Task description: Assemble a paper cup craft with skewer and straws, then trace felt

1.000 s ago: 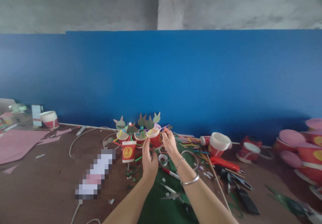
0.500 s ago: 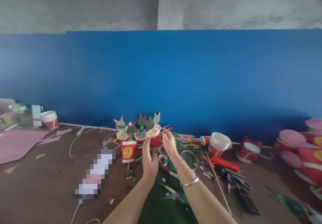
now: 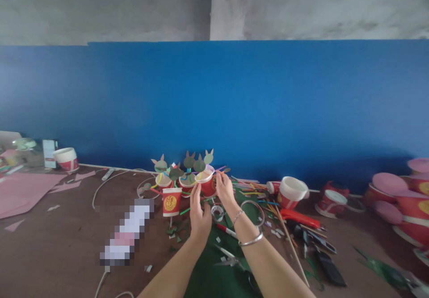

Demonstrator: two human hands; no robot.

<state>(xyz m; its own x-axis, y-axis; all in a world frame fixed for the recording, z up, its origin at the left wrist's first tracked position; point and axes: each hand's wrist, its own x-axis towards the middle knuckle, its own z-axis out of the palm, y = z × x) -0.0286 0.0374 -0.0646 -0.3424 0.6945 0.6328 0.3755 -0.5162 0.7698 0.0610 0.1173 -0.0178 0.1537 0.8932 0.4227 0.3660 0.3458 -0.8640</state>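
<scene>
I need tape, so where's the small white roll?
In the head view, the white roll lies between the left hand and right wrist, below the red cup, above the red pen.

The left hand (image 3: 201, 220) covers part of the red cup (image 3: 206, 188) between the hands, and whether its palm touches the cup cannot be told. The right hand (image 3: 225, 191) is too small in view to show what its fingertips grip. The right forearm hides one end of the marker (image 3: 225, 229). Coarse pixels mask an oblong object (image 3: 129, 228). The left edge crops the pink paper (image 3: 27, 193); a green item (image 3: 385, 267) at lower right is blurred.
</scene>
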